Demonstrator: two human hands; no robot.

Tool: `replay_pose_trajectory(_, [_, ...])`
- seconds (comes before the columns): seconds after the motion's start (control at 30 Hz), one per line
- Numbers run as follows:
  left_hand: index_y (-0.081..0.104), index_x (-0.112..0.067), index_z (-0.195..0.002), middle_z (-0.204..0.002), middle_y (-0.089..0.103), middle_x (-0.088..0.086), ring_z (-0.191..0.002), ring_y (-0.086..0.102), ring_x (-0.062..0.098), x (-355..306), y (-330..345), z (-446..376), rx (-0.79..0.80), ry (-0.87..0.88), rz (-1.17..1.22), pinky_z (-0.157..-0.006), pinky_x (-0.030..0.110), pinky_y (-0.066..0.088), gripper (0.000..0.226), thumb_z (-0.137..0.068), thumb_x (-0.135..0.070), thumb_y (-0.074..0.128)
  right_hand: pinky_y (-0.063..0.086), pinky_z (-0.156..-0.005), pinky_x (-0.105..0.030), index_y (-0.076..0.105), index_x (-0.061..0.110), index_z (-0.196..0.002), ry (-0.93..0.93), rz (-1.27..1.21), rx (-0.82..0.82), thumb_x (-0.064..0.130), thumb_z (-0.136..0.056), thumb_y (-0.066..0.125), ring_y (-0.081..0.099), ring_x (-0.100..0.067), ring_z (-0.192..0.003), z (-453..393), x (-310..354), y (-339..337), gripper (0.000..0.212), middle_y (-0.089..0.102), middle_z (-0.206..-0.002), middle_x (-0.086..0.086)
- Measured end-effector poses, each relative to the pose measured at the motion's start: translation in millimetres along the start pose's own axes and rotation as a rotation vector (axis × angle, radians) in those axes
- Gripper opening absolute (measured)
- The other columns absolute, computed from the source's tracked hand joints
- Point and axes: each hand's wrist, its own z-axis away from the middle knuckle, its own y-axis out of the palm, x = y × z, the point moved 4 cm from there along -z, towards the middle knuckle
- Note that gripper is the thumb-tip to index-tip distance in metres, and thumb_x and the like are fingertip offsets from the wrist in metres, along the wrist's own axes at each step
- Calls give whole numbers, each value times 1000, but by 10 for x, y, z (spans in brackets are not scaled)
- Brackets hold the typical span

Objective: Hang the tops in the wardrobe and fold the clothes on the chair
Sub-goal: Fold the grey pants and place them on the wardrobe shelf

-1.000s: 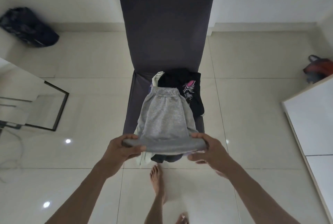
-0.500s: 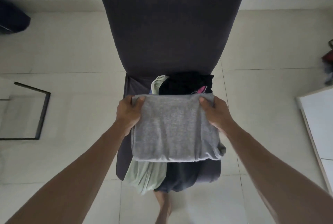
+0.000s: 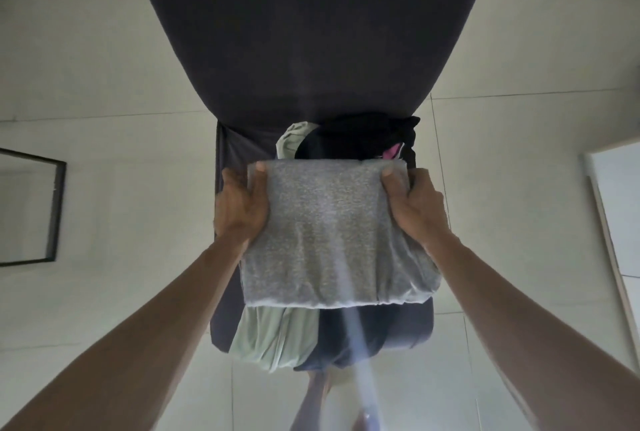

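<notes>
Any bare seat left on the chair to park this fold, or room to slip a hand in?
Bare dark grey chair seat shows only along its left edge, beside the left hand, and at the front right corner. The rest is crowded: folded grey garment over pale green cloth, black top behind. Right hand pinches the fold.

The folded grey garment (image 3: 332, 233) was a soft, matt knit cloth with a fine heathered fleck. Under it lay a pale green garment (image 3: 273, 337) of thinner, smoother cloth that fell in soft creases, and a dark navy garment (image 3: 343, 337), also matt cloth. The black garment (image 3: 353, 139) behind looked matt, with a small pink print. The chair (image 3: 311, 32) wore a dark, matt, smooth fabric cover. The floor (image 3: 104, 170) was pale, smooth tile with a slight sheen.
</notes>
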Motion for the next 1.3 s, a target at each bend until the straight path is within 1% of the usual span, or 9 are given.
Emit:
replay_pose_trajectory(0.13, [44, -15, -110, -91, 58, 8, -79, 51, 28, 207, -160, 550, -19, 4, -136, -69, 38, 40, 60, -95, -70, 29, 45, -74, -38, 42, 25, -118, 32, 256, -37, 84, -86, 29, 59, -27, -86, 500, -269, -112, 68, 59, -94, 3])
replay_pose_trajectory(0.23, [44, -11, -101, -80, 51, 8, -75, 51, 30, 442, -109, 999, -5, -38, -199, -68, 38, 39, 60, -96, -66, 23, 40, -70, -39, 42, 25, -112, 37, 296, -120, 74, -93, 27, 56, -29, -84, 965, -482, -107, 55, 59, -91, 0])
replay_pose_trajectory(0.43, [64, -1, -105, -107, 66, 28, -98, 62, 45, 585, -1, 1006, -151, -60, -114, -76, 44, 44, 70, -102, -59, 26, 38, -66, -37, 43, 18, -92, -13, 246, -155, 58, -102, 27, 59, -37, -79, 866, -628, -101, 45, 45, -67, 0])
replay_pose_trajectory(0.63, [59, -2, -114, -117, 63, 28, -106, 59, 46, 628, 34, 1121, -168, -176, -12, -82, 47, 46, 73, -99, -65, 25, 39, -72, -37, 51, 16, -108, 58, 186, -194, 63, -100, 32, 56, -33, -86, 834, -740, -106, 52, 62, -93, -9])
replay_pose_trajectory(0.73, [50, -2, -118, -118, 60, 25, -106, 59, 44, 704, -31, 1260, -146, -300, 105, -85, 46, 49, 84, -90, -78, 26, 45, -80, -37, 48, 16, -121, 301, -107, -318, 70, -94, 37, 61, -34, -101, 1062, -908, -107, 62, 62, -118, -12])
replay_pose_trajectory(0.83, [53, -9, -111, -104, 63, 17, -90, 67, 39, 829, -29, 1376, -15, -383, 251, -79, 51, 59, 104, -65, -100, 31, 62, -70, -48, 51, 13, -118, 586, -509, -163, 86, -76, 51, 72, -35, -84, 1379, -1058, 102, 84, 68, -98, -13])
replay_pose_trajectory(0.97, [54, -19, -79, -87, 64, 10, -82, 65, 30, 763, 31, 1460, 113, -485, 635, -85, 51, 56, 55, -79, -74, 62, 62, -70, -45, 59, 12, -116, 617, -934, 109, 61, -76, 76, 74, -31, -88, 1459, -943, 307, 66, 72, -102, -14])
replay_pose_trajectory(1.13, [63, -11, -101, -101, 70, 11, -94, 68, 28, 699, 20, 1271, 258, -600, 829, -88, 43, 56, 46, -77, -47, 80, 58, -77, -46, 59, 20, -108, 572, -1184, 105, 38, -80, 81, 66, -30, -102, 1210, -744, 117, 40, 66, -112, -9])
replay_pose_trajectory(1.3, [62, -14, -128, -117, 71, 14, -100, 70, 31, 625, -62, 949, 547, -537, 793, -72, 42, 59, 68, -71, -46, 83, 54, -87, -46, 71, 14, -110, 588, -1038, 416, 66, -80, 64, 69, -31, -99, 952, -640, -235, 60, 73, -109, -12])
